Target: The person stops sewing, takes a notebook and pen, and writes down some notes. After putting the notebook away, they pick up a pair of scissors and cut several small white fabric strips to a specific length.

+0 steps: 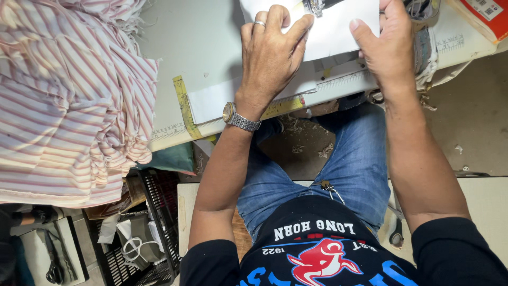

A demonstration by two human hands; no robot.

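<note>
My left hand (271, 50) wears a ring and a metal wristwatch (239, 117). My clothing — black printed shirt (317, 249), blue jeans (354, 164).

desk: pale grey-white top (201, 42), filling the upper middle of the view; yellow measuring tape (183, 106) stuck along its near edge and up one side.
cloth pile: red-and-white striped fabric (63, 106) heaped on the left, overhanging the desk edge.
floor: bare brownish concrete (471, 127) on the right, with thread scraps and lint under the desk.
crate: black plastic mesh basket (159, 212) at lower left, holding rags and white cord.
scissors: dark pair (53, 270) lying on a grey surface in the bottom left corner.
box: red-orange carton (484, 16) at the top right corner.
bench: pale seat board (487, 196) at right.
light: even, soft, no hard shadows.
</note>
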